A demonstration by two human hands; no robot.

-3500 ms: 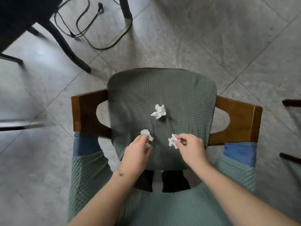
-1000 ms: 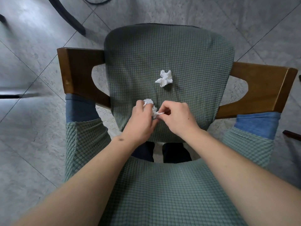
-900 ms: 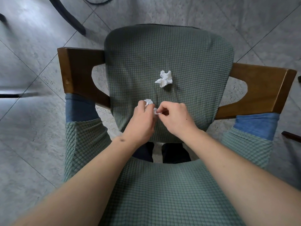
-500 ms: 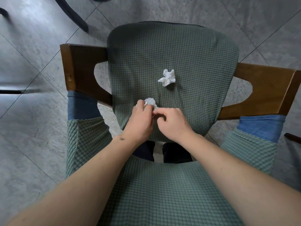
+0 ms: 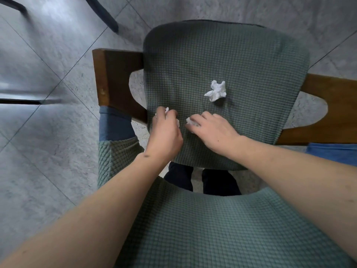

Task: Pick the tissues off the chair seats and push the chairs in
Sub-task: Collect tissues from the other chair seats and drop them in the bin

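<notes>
While both hands are working low over the near edge of the chair seat [image 5: 222,55], each is curling round its own crumpled tissue. The left hand [image 5: 166,132], toward the near left corner of the seat, is gripping a wad [image 5: 167,110] that is peeking out white at the fingertips and again by the thumb; the right hand [image 5: 212,128], just beside it but apart, is pinching a second wad [image 5: 191,121] under its fingers. How much paper is sitting inside either fist is hidden, so I cannot tell whether more than one piece is in the left.

Farther in, near the middle of the seat, the third tissue [image 5: 216,90] is lying loose. It is looking feather-light, soft and easily crushed, likely to snag a little on the waffle-weave cover; a gentle fingertip pinch on any raised fold should be lifting it.

The wooden armrests [image 5: 116,78] are running out of frame at the right, and no table is showing.
</notes>
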